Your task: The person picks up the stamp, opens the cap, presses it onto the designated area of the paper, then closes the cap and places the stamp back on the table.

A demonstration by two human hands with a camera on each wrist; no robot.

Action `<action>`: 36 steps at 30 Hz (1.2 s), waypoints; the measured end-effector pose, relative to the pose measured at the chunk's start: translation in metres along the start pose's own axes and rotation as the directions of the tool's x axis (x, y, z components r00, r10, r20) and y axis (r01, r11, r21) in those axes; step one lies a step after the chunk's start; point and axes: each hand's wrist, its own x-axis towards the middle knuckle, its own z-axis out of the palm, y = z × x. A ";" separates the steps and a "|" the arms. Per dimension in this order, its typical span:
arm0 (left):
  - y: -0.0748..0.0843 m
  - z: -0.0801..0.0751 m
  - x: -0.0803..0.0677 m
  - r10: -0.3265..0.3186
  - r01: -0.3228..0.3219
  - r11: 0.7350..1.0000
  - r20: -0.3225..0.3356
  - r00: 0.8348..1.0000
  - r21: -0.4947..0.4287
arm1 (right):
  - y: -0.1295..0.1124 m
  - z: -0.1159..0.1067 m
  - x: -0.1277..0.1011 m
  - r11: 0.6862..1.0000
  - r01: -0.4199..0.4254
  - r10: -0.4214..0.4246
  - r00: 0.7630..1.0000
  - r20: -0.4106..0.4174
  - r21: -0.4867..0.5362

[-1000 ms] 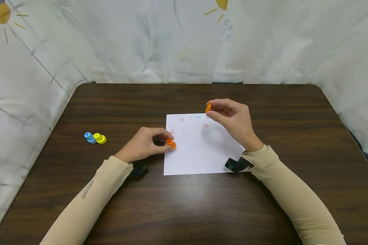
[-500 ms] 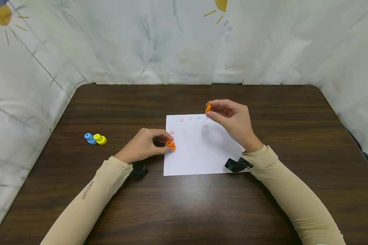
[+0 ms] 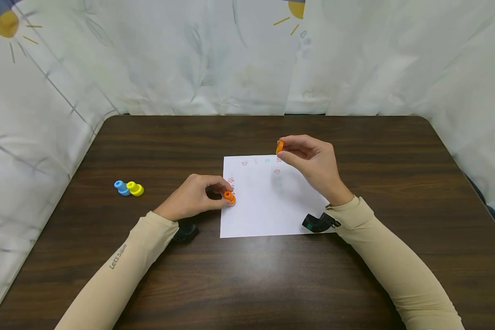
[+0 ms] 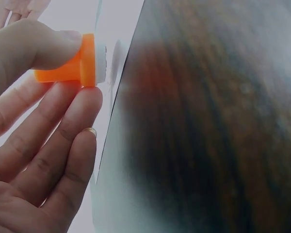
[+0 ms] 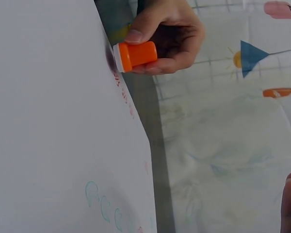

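Orange stamp [image 3: 229, 197]: I have it in my left hand [image 3: 194, 196], at the left edge of the white paper [image 3: 264, 206], white printing face turned to the sheet; the right wrist view shows the face meeting the paper beside a column of red prints.
Left fingers [image 4: 63, 126]: thumb on top, fingertips under the flange, a narrow pinch round the orange body.
How to press: I'd bring the face flat and push straight down, no rocking, since a tilt likely prints only one edge. I'd lift straight off to avoid a smear.
Placement: the stamp sits close to the paper's edge; I'd aim fully onto the sheet, just clear of the prints there.
Orange cap [image 3: 279, 146]: pinched between thumb and fingertips of my right hand [image 3: 313, 160], raised above the far end of the paper, near the row of small prints.
Paper: nothing pins it; I judge it could slide.
Further out: blue stamp [image 3: 120, 187] and yellow stamp [image 3: 135, 189] touch, well to the left on the dark wood table [image 3: 247, 284].
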 end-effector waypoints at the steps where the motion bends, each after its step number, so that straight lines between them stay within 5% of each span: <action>1: 0.000 0.000 0.000 0.001 -0.001 1.000 0.001 1.000 -0.001 | 0.000 0.000 0.000 1.000 0.000 0.000 1.000 -0.001 0.000; 36: 0.000 0.001 0.000 0.003 -0.003 1.000 0.016 1.000 -0.006 | 0.001 -0.002 0.001 0.999 0.006 -0.007 1.000 0.012 0.048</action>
